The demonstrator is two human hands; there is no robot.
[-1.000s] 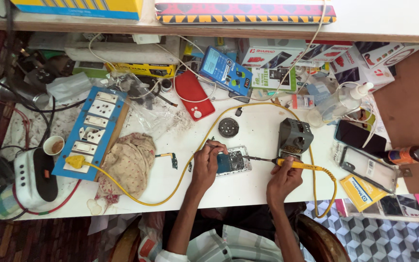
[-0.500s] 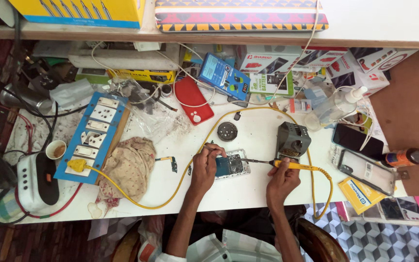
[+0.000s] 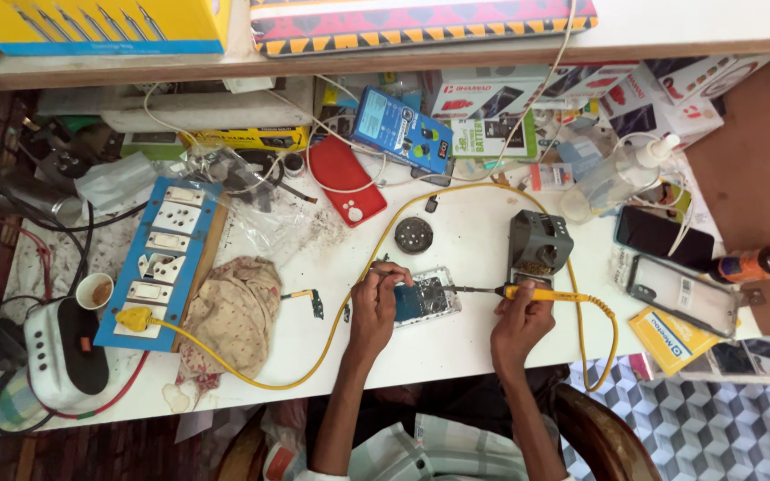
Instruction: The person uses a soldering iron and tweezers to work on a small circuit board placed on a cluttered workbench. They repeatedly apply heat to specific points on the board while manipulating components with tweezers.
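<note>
Item: opened mobile phone with its back removed, blue and silver innards showing (image 3: 424,298), lying flat on the white worktable (image 3: 474,240) near the front edge, at table centre.

Step in hand, judged: soldering on the phone's board. To do it well, the iron tip should meet only the intended joint, briefly, with the phone pinned so it cannot slide, and the yellow cord kept slack, not tugging the handle.

Left hand (image 3: 374,303): at 9 o'clock of the phone, fingers curled together, fingertips resting on the phone's upper left corner. Whether they pinch something small there cannot be told.

Right hand (image 3: 519,321): at 3 o'clock of the phone, fingers closed around the yellow-handled soldering iron (image 3: 528,292), held level like a pen, its dark tip pointing toward the phone's right edge.

Surroundings, outward:
- Grey boxy soldering-iron stand (image 3: 538,242), at 1 o'clock of the phone, just beyond the iron.
- Round dark metal tin (image 3: 413,234), at 12 o'clock.
- Small green circuit strip (image 3: 312,303), at 9 o'clock, beyond the left hand.
- Red phone back cover (image 3: 342,191), at 11 o'clock.
- Crumpled beige cloth (image 3: 233,312), far at 9 o'clock.
- Blue board of white switches and sockets (image 3: 160,258), beyond the cloth, the yellow plug seated in it.
- Clear plastic spray bottle (image 3: 617,176), at 2 o'clock.
- Dark-screened phone (image 3: 661,236), at 3 o'clock, well apart.
</note>
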